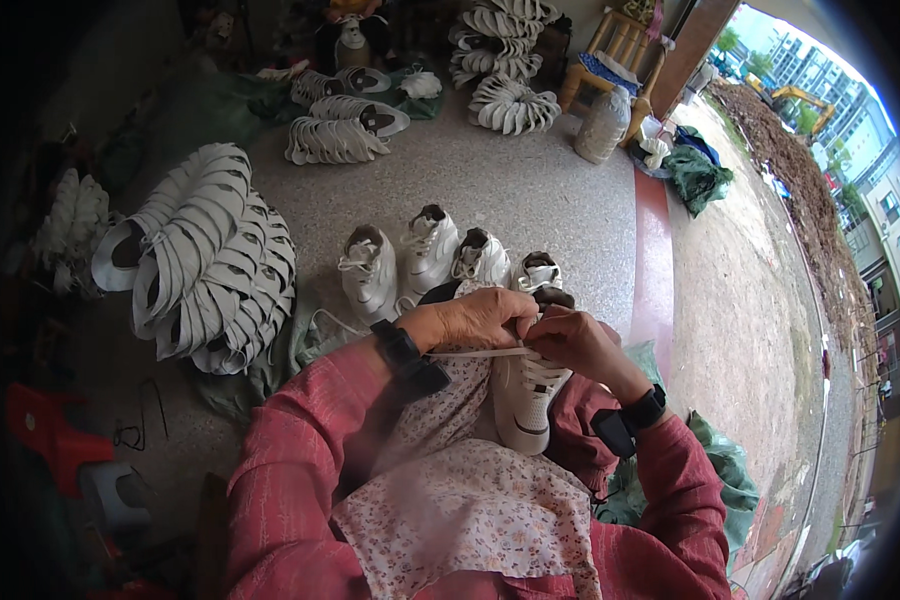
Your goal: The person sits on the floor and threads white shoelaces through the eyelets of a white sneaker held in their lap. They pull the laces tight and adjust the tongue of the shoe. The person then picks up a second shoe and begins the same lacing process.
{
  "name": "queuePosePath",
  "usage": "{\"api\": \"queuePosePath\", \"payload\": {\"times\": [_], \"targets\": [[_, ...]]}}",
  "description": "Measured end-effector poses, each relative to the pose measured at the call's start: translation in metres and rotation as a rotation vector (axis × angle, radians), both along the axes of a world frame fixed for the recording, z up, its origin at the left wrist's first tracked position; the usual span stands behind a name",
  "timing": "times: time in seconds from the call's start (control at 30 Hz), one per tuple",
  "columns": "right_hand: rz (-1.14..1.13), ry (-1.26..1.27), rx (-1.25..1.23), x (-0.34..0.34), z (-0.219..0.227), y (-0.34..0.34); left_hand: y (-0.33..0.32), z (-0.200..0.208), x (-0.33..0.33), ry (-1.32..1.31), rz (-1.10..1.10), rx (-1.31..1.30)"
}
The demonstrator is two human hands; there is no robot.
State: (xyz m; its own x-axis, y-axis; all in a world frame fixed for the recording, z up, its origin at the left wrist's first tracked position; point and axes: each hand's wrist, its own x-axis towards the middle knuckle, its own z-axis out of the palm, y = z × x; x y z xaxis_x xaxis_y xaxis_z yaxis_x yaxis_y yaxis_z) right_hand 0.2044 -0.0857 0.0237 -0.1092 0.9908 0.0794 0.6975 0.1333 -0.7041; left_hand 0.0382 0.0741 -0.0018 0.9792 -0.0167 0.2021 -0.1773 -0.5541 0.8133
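Observation:
A white sneaker (523,415) rests between my knees, its toe toward me and its dark-lined opening away from me. My left hand (475,318) is closed in a pinch at the top of its lacing. Close against it, my right hand (582,345) pinches at the same spot, and the fingertips of both hands nearly meet. A pale shoelace (482,353) runs sideways below my left hand toward the shoe; its ends are hidden by my fingers. Just beyond my hands, several laced white sneakers (368,275) stand on the floor. A floral apron (470,515) covers my lap.
Nested stacks of white shoe uppers (215,255) lie at the left, with more stacks (513,105) at the back. A bamboo chair (618,50) and a plastic jug (602,125) stand far right. Green sacking (697,178) lies nearby. A red plastic stool (55,440) is lower left.

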Motion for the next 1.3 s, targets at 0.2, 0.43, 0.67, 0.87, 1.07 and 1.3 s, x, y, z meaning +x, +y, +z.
{"api": "queuePosePath", "payload": {"times": [0.2,0.43,0.67,0.87,1.07,1.3], "targets": [[0.106,-0.072,0.068,0.0,0.003,0.002,-0.004,-0.002,-0.003,-0.021,0.037,-0.045],[-0.028,-0.729,0.313,0.004,0.012,-0.005,-0.017,0.019,-0.009,0.063,0.072,-0.109],[-0.373,0.024,0.056,0.079,0.057,-0.022,-0.026,0.032,0.004,0.156,0.106,0.068],[-0.157,1.572,-0.053,0.045,0.043,-0.02,-0.031,0.022,0.008,0.201,0.114,0.022],[-0.482,1.879,0.411,0.164,0.047,-0.041,-0.028,0.035,0.0,0.354,0.076,-0.332],[-0.444,2.045,0.522,0.247,0.027,-0.123,-0.04,0.035,0.008,0.359,0.101,-0.519]]}}
